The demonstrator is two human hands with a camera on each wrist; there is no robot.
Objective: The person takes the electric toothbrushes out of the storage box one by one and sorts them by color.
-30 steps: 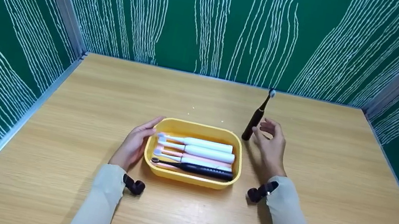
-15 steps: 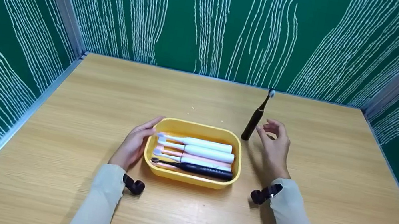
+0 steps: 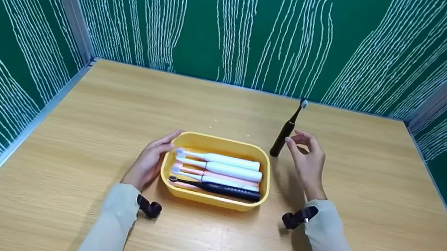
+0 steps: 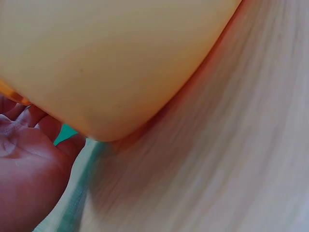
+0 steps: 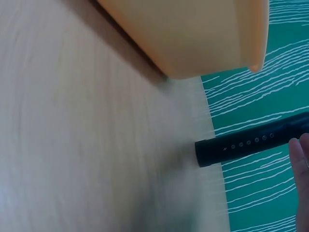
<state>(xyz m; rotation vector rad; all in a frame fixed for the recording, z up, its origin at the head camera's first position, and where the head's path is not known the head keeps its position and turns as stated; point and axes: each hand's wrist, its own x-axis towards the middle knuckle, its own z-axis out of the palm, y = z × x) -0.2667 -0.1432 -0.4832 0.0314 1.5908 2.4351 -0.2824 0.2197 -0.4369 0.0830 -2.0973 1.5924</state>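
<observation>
A yellow plastic basket (image 3: 210, 202) sits on the table with several electric toothbrushes lying side by side in it. White toothbrushes (image 3: 234, 172) lie toward the back, a pink one is partly covered, and a black toothbrush (image 3: 230, 191) lies at the front. My left hand (image 3: 149, 161) holds the basket's left end, thumb at the rim and fingers along the outside. Another black electric toothbrush (image 3: 282, 139) stands upright on its base, right of the basket. My right hand (image 3: 308, 160) has its thumb and fingertips at the handle, touching its right side; they do not wrap round it.
The wooden table (image 3: 141, 98) ends at green walls (image 3: 199, 12) with white wavy lines at the back and both sides. Small white specks lie behind the basket. A small black camera (image 3: 299, 217) is strapped to each wrist.
My right hand drew slightly away from the standing toothbrush, then came back until the thumb touches the handle. The toothbrush still stands in the same spot. The left hand and basket have not moved.
</observation>
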